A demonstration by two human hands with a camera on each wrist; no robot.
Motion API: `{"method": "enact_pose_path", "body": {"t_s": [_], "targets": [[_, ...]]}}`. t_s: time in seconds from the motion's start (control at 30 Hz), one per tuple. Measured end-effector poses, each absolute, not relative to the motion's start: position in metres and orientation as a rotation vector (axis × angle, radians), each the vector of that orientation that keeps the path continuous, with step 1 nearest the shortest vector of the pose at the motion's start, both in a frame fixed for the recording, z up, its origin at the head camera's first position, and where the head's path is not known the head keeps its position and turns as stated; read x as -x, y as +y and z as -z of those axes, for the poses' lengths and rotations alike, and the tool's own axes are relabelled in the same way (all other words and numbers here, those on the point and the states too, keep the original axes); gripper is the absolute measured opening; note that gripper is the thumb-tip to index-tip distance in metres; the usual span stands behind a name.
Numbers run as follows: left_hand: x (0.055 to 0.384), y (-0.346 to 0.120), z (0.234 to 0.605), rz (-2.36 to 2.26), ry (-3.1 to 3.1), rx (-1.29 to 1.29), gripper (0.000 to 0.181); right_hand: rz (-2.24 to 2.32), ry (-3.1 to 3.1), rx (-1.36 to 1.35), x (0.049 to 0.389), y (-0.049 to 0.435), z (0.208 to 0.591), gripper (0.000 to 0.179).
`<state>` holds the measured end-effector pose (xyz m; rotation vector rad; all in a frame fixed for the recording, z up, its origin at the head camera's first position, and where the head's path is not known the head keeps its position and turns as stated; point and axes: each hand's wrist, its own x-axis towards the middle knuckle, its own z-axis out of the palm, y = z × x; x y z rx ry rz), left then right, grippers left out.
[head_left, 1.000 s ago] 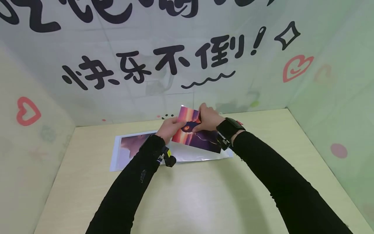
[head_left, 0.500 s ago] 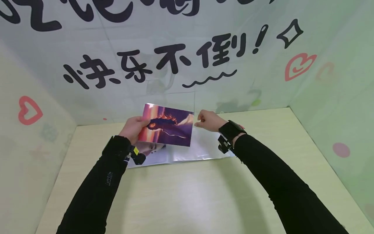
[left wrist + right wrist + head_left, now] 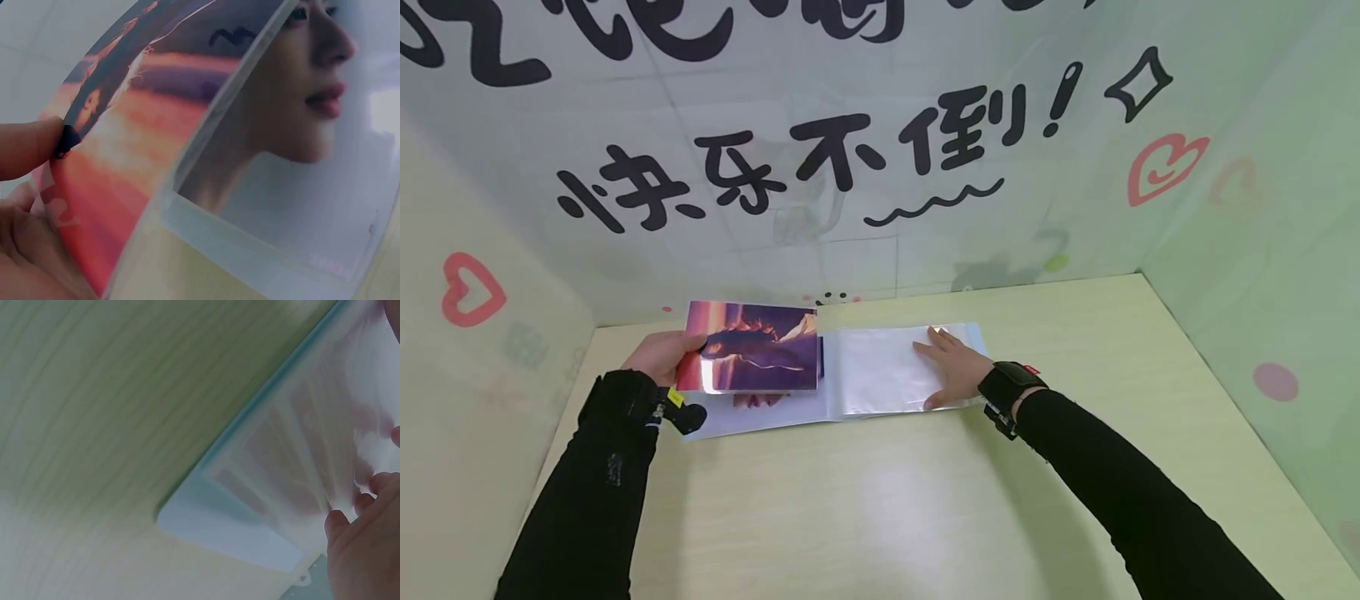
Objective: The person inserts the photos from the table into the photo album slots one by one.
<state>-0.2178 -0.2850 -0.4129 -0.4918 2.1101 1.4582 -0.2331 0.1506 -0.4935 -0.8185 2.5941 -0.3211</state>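
Note:
My left hand (image 3: 658,356) pinches the left edge of a purple and orange photo print (image 3: 756,348), thumb on top. The print is held over the left page of an opened photo album (image 3: 880,371) and hides most of that page. A portrait picture (image 3: 306,119) shows in that page in the left wrist view, beside the bent print (image 3: 131,169). On the album's right page, my right hand (image 3: 957,367) lies with fingers spread, touching the clear plastic sleeve (image 3: 281,462). Whitish glare covers much of this sleeve.
The album lies on a pale wooden table (image 3: 880,508), near its back edge. Behind stands a white wall sheet (image 3: 737,258) with large black lettering, and pale green side walls (image 3: 1285,275) flank the table.
The print was between both hands. My right hand let go, and my left carried it left over the left page. My right hand then came down onto the right page with fingers spread.

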Motion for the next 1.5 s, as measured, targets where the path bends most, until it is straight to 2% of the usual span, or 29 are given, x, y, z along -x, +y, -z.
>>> {"method": "enact_pose_path", "body": {"t_s": [0.33, 0.63, 1.3, 1.5], "targets": [[0.208, -0.289, 0.431, -1.370, 2.091, 0.537, 0.064, 0.370, 2.570, 0.842, 0.224, 0.151, 0.478, 0.103], [0.208, -0.264, 0.442, -1.397, 2.072, 0.521, 0.060, 0.360, 2.575, 0.852, 0.232, 0.157, 0.500, 0.110], [0.214, -0.216, 0.453, -1.513, 1.989, 0.626, 0.063, 0.398, 2.565, 0.835, 0.229, 0.157, 0.500, 0.108], [0.212, -0.228, 0.449, -1.479, 2.031, 0.592, 0.059, 0.374, 2.584, 0.867, 0.228, 0.160, 0.500, 0.105]]}}
